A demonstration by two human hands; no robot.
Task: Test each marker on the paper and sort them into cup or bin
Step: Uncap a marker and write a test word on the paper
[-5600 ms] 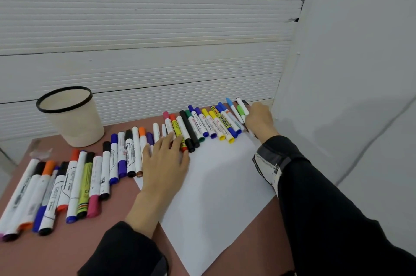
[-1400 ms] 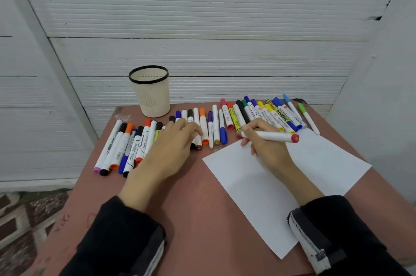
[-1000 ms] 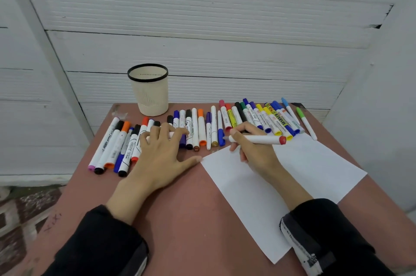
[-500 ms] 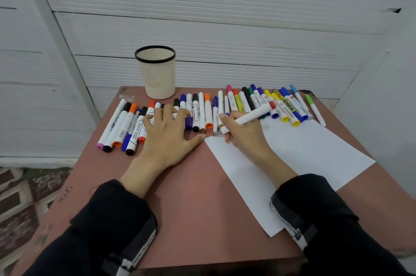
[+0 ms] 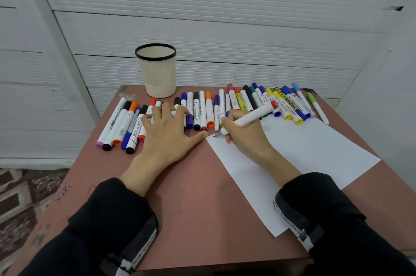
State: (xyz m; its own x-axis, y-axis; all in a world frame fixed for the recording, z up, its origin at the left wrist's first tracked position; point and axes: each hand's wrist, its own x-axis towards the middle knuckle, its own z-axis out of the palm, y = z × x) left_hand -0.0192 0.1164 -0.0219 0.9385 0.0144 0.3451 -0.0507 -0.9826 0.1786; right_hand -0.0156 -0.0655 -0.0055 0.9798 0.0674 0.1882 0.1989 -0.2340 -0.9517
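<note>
White ribbed wall panels [image 5: 202,17] stand behind a small reddish-brown tabletop [image 5: 191,203], and a patch of brick-patterned floor [image 5: 15,203] shows past its left edge. Along the table's far left lies a fan of thick white-barrelled markers [image 5: 121,122] with pink, black, orange and blue ends pointing toward the person. Behind them, near the back edge, a cream textured cup with a black rim [image 5: 157,71] stands upright. The left hand [image 5: 167,136], coming out of a black sleeve [image 5: 105,226], rests palm down with its fingers spread and relaxed, the fingertips lying on several markers of the row and the thumb stretched out on the table toward the corner of the white sheet of paper [image 5: 304,154]; it grasps nothing. Just right of it lies the middle stretch of the row of markers [image 5: 202,109], with black, blue, orange and purple caps. The right hand [image 5: 243,134] rests on the paper's near-left corner, its fingers curled round a white marker with a red end cap [image 5: 254,113], held tilted with its dark tip at the very corner of the sheet. Farther right the row ends in slimmer coloured pens [image 5: 281,104], yellow, blue and green among them, their near ends touching the paper's far edge, and a single green-capped white pen [image 5: 317,107] lies apart at the right.
</note>
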